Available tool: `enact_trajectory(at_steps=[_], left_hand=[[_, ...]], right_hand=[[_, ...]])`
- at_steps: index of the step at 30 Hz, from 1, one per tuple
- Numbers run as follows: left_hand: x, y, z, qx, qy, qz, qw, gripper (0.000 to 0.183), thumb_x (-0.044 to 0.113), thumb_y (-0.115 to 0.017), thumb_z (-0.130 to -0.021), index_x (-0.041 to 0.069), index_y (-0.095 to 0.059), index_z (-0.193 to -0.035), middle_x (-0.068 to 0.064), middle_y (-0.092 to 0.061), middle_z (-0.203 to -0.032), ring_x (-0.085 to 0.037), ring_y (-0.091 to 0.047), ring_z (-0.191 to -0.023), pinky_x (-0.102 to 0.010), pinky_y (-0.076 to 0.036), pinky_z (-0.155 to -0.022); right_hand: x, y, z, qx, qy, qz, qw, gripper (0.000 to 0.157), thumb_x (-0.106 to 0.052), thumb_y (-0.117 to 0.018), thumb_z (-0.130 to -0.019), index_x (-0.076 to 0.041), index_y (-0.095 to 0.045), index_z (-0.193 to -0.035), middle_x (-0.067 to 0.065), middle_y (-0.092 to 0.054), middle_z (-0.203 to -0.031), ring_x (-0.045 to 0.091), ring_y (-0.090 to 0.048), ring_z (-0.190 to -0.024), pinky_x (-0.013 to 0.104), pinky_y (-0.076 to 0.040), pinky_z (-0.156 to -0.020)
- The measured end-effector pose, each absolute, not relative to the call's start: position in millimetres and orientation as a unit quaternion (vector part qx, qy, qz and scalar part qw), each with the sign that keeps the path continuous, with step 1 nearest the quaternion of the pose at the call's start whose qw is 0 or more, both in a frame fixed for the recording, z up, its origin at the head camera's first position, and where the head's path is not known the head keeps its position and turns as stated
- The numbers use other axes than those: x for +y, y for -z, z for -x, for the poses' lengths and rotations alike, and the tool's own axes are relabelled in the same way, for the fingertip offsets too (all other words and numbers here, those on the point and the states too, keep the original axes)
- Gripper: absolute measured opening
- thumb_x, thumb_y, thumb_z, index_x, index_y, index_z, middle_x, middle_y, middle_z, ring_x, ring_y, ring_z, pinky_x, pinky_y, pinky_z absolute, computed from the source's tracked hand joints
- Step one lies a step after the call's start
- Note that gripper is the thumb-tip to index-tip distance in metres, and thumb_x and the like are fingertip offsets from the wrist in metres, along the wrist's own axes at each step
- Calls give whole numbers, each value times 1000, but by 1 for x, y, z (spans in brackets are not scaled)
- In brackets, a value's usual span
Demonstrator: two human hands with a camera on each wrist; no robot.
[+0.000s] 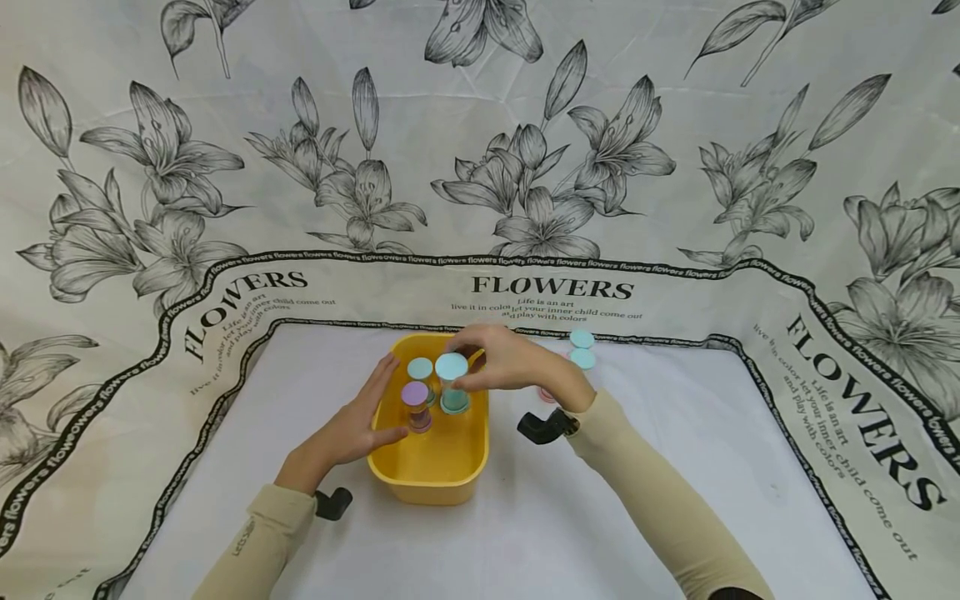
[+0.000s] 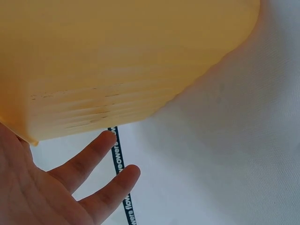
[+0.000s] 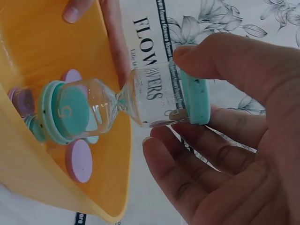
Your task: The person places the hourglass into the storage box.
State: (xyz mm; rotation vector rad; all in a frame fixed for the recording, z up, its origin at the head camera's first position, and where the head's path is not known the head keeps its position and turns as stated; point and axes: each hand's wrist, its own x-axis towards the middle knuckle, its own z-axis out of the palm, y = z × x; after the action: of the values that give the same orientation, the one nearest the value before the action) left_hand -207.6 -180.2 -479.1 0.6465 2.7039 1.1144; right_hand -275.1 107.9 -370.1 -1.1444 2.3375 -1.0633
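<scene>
- The right hand (image 1: pixel 501 358) bends in from two o'clock, pinching a sand timer (image 1: pixel 452 367) by its top, at the yellow tub's (image 1: pixel 431 462) one o'clock.
- The left hand (image 1: pixel 351 429), fingers spread apart, is at nine.
- White cloth (image 1: pixel 570 517) lies underneath; flower sheet (image 1: pixel 547 208), twelve.

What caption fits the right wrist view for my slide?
Right hand holds a clear teal-capped hourglass over a rounded yellow plastic bin.
</scene>
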Motion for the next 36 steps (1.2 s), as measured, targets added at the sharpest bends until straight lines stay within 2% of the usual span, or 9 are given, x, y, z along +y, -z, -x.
enact_trajectory(at_steps=[5, 10, 14, 19, 30, 36], left_hand=[[-181, 480, 207, 898, -375, -219, 70, 107, 52, -70, -91, 15, -4, -167, -7, 5, -175, -39, -10, -160, -69, -22, -121], [-182, 481, 207, 896, -378, -223, 66, 107, 50, -71, -91, 15, -4, -167, -7, 5, -175, -40, -10, -159, -69, -22, -121], [-182, 481, 206, 896, -379, -224, 64, 106, 49, -71, -92, 14, -5, -167, -8, 4, -175, -40, -11, -159, -69, -23, -121], [-181, 480, 207, 895, -381, -222, 66, 106, 49, -71, -91, 15, -5, -167, -7, 5, -175, -40, -11, -159, -68, -23, -121], [-180, 477, 207, 896, -381, -218, 71, 107, 50, -71, -91, 17, -4, -167, -6, 5, -175, -39, -10, -160, -69, -21, -122], [-180, 478, 208, 900, -374, -212, 72, 107, 51, -71, -91, 19, -3, -167, -5, 5, -175, -38, -10, -160, -68, -22, -122]], right_hand=[[99, 374, 278, 827, 335, 415, 180, 43, -17, -81, -87, -3, -67, -126, 9, -71, -118, 21, -69, -104, 33, -61, -89], [90, 381, 284, 829, 293, 432, 199, 43, -16, -82, -87, -2, -67, -125, 9, -72, -117, 24, -69, -104, 38, -61, -93], [83, 386, 289, 833, 262, 438, 213, 40, -14, -83, -86, -3, -69, -122, 8, -72, -117, 21, -69, -103, 33, -59, -93], [76, 393, 295, 835, 232, 444, 227, 37, -11, -82, -84, -5, -71, -120, 6, -73, -114, 17, -68, -99, 23, -57, -88], [69, 403, 302, 843, 204, 425, 260, 37, -7, -83, -84, -8, -73, -119, 4, -73, -117, 23, -66, -106, 26, -58, -88], [65, 408, 309, 840, 196, 428, 270, 37, -5, -85, -81, -9, -74, -116, 4, -74, -113, 19, -66, -103, 25, -57, -89]])
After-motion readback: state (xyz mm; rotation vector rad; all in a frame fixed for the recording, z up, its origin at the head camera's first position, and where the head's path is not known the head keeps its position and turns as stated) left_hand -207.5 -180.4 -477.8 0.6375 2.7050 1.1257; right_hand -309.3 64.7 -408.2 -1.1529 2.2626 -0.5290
